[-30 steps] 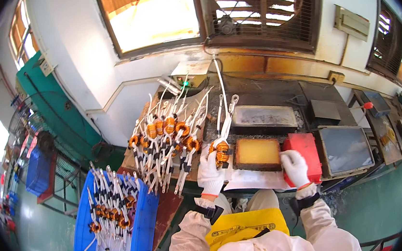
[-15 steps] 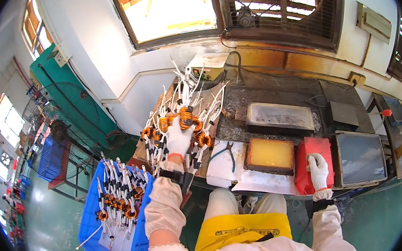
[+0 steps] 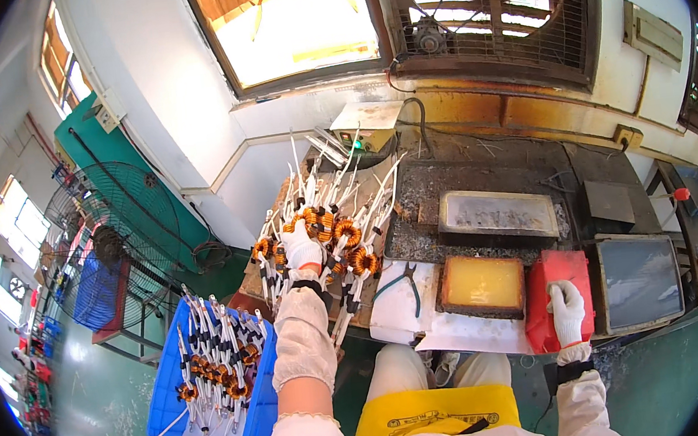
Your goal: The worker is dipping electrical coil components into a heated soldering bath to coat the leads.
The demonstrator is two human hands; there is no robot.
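My left hand (image 3: pixel 301 248), in a white glove, reaches into a pile of copper-wound ring coils with white leads and black sleeves. Its fingers close round a ring coil (image 3: pixel 291 223) on the pile's left side, the fingertips partly hidden among the windings. Other coils, such as one ring coil (image 3: pixel 347 232), lie just right of it with leads sticking up. My right hand (image 3: pixel 566 311), also gloved, rests with curled fingers against a red box-like container (image 3: pixel 552 269) at the table's front right. Whether anything is inside those fingers is hidden.
A blue crate (image 3: pixel 163 421) of similar coils stands at lower left. Pliers (image 3: pixel 402 288) lie on white paper beside a tray of yellow material (image 3: pixel 481 282). Behind are a rectangular pot (image 3: pixel 497 214) and a control box (image 3: pixel 368 124); a grey-surfaced tray (image 3: pixel 641 284) is at right.
My left hand has shifted left and down within the pile; the coil it held near the middle no longer stands up in front of it. My right hand stays at the red container.
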